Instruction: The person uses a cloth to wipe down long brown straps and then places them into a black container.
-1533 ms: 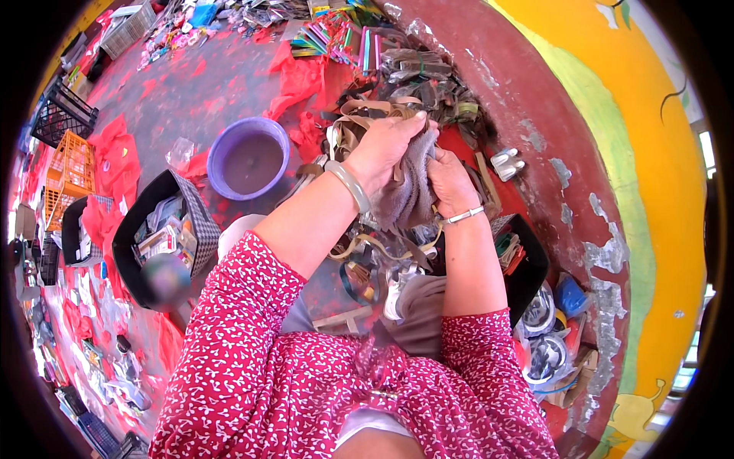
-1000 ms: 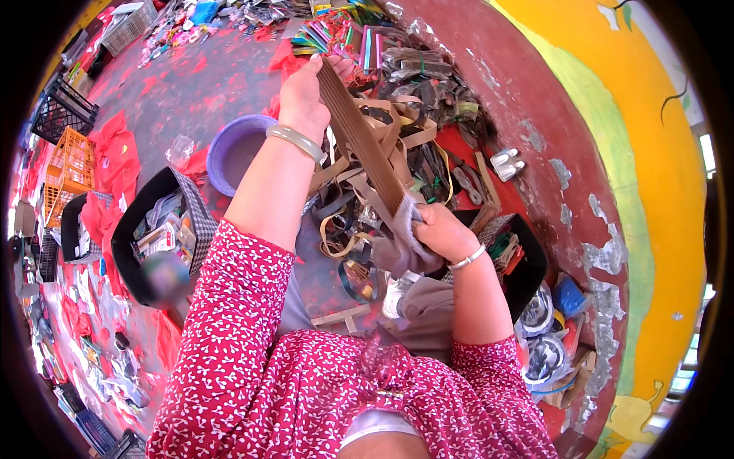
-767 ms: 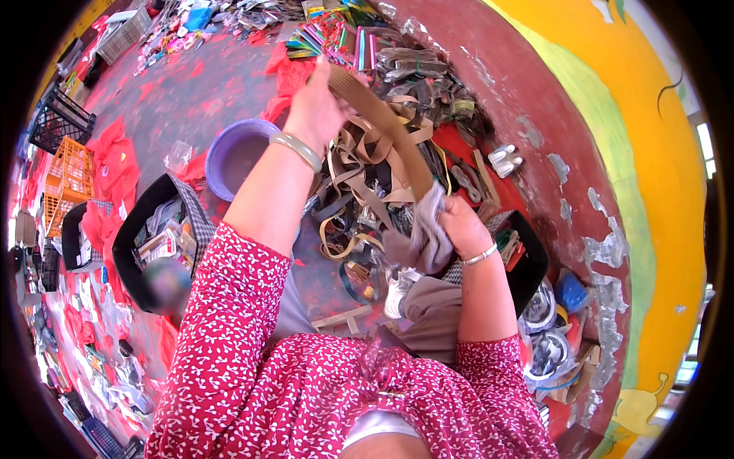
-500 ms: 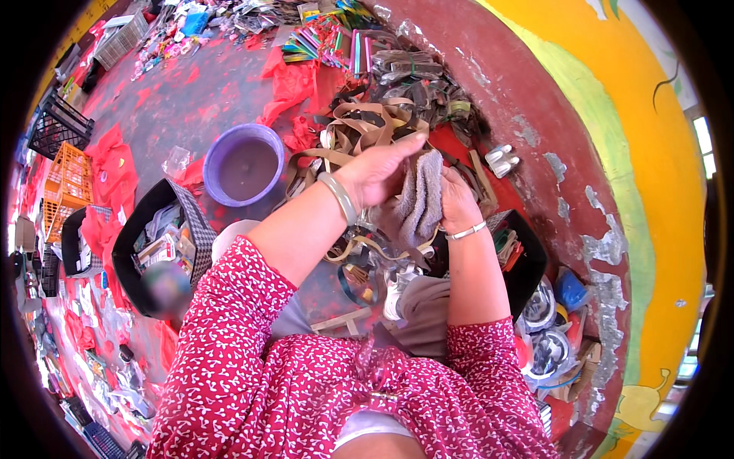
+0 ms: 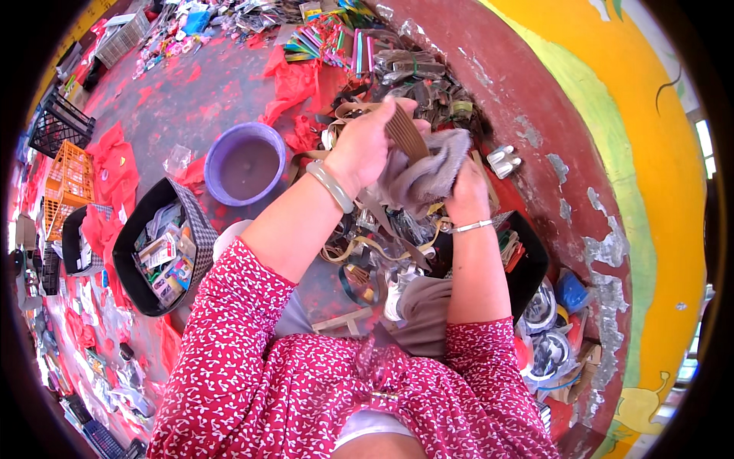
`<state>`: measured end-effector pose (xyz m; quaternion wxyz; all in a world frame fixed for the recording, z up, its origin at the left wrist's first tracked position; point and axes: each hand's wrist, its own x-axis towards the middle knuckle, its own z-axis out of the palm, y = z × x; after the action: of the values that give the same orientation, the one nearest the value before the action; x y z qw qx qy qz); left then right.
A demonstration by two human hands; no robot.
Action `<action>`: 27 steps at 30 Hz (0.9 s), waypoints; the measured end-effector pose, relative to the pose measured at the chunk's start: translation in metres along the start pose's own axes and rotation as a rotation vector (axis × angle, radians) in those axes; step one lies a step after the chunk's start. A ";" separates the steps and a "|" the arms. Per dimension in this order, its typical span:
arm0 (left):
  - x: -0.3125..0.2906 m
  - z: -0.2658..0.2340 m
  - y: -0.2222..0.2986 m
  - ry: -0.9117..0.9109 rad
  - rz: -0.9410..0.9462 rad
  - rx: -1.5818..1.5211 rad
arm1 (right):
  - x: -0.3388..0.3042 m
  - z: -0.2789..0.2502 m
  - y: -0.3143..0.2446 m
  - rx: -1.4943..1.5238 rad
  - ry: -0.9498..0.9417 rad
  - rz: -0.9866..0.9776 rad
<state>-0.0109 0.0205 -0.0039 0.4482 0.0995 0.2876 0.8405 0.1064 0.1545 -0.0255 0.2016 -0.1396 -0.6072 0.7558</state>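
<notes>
"What's the biggest thing, with twelve at the top of the view?"

"The painted wall (image 5: 642,229), curving from one o'clock round to four, yellow and green above a peeling dark red band. After it, the grey floor (image 5: 176,92) with red patches, mostly from nine to twelve."

"And standing on the floor?"

"A black bin with a checked side (image 5: 200,222) at nine o'clock, packed with small goods, and a purple basin (image 5: 216,172) at ten. A tangle of straps (image 5: 365,239) lies around the middle, partly under the hands."

"Where's the cloth?"

"The grey cloth (image 5: 424,180) is bunched between one and two o'clock, above the tangle and between the hands."

"How are they gripping?"

"The left hand (image 5: 368,147), near twelve, pinches a ribbed brown strap (image 5: 405,136) between thumb and fingers. The right hand (image 5: 468,191), at two, is closed on the cloth's right side; its fingertips are hidden."

"And the strap's lower end?"

"Out of sight in the cloth's folds, toward one o'clock."

"Smallest?"

"A pale bangle (image 5: 330,186) on the left wrist, then a thin silver bracelet (image 5: 472,226) on the right."
</notes>
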 end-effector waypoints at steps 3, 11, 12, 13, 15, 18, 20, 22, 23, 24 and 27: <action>-0.004 -0.002 0.017 0.013 0.061 -0.109 | 0.007 -0.024 -0.010 0.127 0.205 0.051; -0.004 -0.017 0.035 0.090 0.092 -0.276 | 0.013 -0.053 -0.029 0.561 0.270 -0.033; -0.004 -0.017 0.033 0.100 0.087 -0.267 | 0.012 -0.048 -0.028 0.551 0.215 -0.019; -0.004 -0.016 0.030 0.110 0.082 -0.258 | 0.012 -0.041 -0.026 0.541 0.159 -0.006; -0.003 -0.011 0.021 0.094 0.056 -0.257 | 0.007 -0.028 -0.024 0.463 -0.015 0.013; -0.004 -0.004 0.002 0.031 0.012 -0.255 | 0.007 0.007 -0.002 -0.199 -0.090 -0.134; -0.008 0.004 -0.014 0.025 -0.044 -0.303 | 0.000 0.035 0.002 -0.654 -0.024 -0.462; -0.010 0.006 -0.019 0.042 -0.093 -0.356 | -0.003 0.041 0.016 -0.685 0.142 -0.471; -0.012 0.007 -0.016 0.037 -0.102 -0.373 | -0.004 0.043 0.014 -0.636 0.135 -0.458; -0.015 0.009 -0.013 0.032 -0.111 -0.390 | -0.006 0.045 0.009 -0.588 0.128 -0.444; -0.017 0.009 -0.013 -0.047 -0.116 -0.467 | -0.009 0.053 0.010 -0.017 0.088 -0.286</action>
<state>0.0118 0.0160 -0.0031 0.5130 -0.0038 0.0804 0.8546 0.0886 0.1034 -0.0236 0.3323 -0.0865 -0.6179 0.7073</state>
